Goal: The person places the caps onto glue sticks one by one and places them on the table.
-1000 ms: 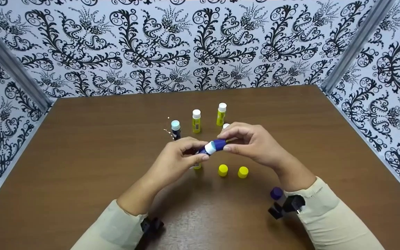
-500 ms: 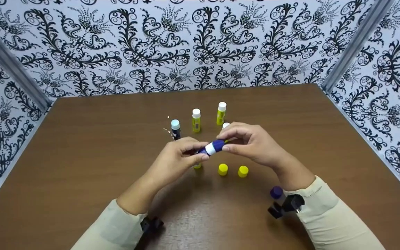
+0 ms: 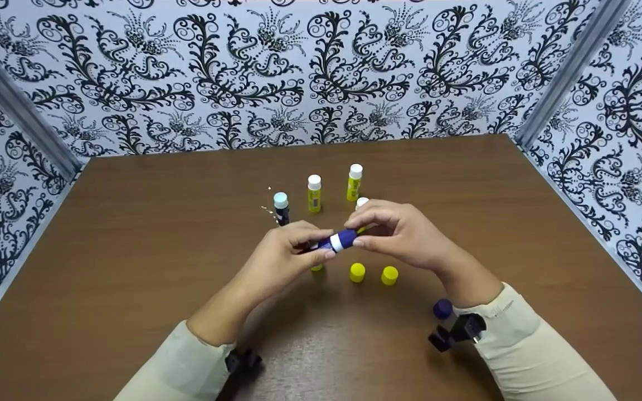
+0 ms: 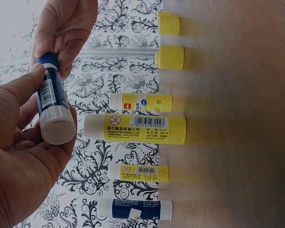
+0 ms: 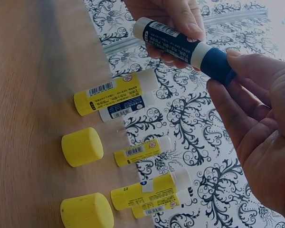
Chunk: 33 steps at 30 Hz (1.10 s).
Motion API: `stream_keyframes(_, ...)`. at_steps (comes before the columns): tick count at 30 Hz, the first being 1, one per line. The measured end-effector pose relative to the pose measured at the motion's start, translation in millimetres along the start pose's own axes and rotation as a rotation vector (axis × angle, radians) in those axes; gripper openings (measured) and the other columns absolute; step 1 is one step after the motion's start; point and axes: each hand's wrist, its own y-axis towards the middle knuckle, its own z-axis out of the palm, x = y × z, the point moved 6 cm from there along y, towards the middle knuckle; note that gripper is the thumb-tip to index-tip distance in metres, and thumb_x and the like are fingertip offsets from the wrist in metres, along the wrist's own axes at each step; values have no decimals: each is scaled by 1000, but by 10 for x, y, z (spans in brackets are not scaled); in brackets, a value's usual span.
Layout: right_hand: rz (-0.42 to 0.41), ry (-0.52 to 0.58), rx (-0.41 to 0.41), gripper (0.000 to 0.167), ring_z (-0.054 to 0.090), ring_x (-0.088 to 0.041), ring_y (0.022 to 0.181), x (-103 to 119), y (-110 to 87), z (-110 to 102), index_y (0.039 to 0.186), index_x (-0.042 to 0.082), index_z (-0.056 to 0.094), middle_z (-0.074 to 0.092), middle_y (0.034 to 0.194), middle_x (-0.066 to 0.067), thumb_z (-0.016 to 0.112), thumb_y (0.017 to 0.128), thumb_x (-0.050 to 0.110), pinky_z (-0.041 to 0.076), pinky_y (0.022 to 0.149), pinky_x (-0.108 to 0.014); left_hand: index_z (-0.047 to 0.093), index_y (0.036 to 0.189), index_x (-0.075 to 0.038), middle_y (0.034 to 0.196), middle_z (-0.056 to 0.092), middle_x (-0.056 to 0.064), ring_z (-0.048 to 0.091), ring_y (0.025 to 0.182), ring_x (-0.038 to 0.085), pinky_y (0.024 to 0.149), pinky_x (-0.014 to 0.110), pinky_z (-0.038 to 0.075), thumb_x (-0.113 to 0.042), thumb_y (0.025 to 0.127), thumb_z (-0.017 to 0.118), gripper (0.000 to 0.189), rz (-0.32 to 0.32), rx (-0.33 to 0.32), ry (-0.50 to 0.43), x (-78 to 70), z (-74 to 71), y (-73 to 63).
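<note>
A navy glue stick (image 5: 173,43) with a white collar is held by my left hand (image 3: 271,262), the thumb and fingers around its body. My right hand (image 3: 413,236) pinches the blue cap (image 5: 217,65) between thumb and fingers. That cap sits over the stick's white end, and a white band shows between cap and label. In the left wrist view the white base of the navy glue stick (image 4: 54,95) faces the camera. Both hands are above the table, and the stick is tilted.
Uncapped yellow glue sticks (image 3: 314,195) and a navy one (image 3: 281,209) stand upright behind the hands. Two yellow caps (image 3: 357,272) stand in front. A purple-blue cap (image 3: 442,308) lies near my right cuff. Patterned walls (image 3: 298,72) enclose the brown table (image 3: 148,223).
The blue cap has slid further onto the navy glue stick, so the white band is narrower. My right hand has shifted slightly left and down with it. The left hand stays nearly still.
</note>
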Motion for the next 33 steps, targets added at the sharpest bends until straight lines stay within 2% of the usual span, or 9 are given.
stream_keyframes(8, -10, -32, 5, 25, 67, -16, 105, -7, 7, 35, 116, 4, 75, 70, 115, -13, 78, 90, 1, 60, 93, -27, 80, 113, -14, 105, 74, 0, 64, 92, 12, 81, 23, 56, -22, 90, 82, 24, -31, -7, 6, 7, 7, -1)
stream_keyframes(18, -4, -24, 29, 26, 68, -16, 105, -8, 8, 92, 116, 3, 74, 70, 115, -14, 78, 90, 1, 61, 92, -27, 80, 115, -13, 108, 76, -1, 67, 98, 12, 86, 27, 58, -21, 91, 81, 26, -10, 1, 42, 2, 23, -8)
stream_keyframes(28, -1, -49, 31, 23, 68, -16, 105, -5, 2, 119, 115, 5, 76, 71, 114, -12, 77, 92, 4, 60, 90, -27, 80, 115, -13, 108, 76, -2, 68, 99, 12, 90, 43, 60, -21, 91, 81, 25, 40, -4, 29, -20, 26, -21)
stream_keyframes(33, -5, -51, 17, 22, 68, -17, 104, -1, 5, 127, 115, 3, 76, 71, 113, -13, 76, 93, 4, 61, 91, -28, 81, 114, -13, 107, 76, -2, 69, 99, 12, 91, 45, 60, -21, 90, 81, 25, 52, -17, 31, -39, 18, -22)
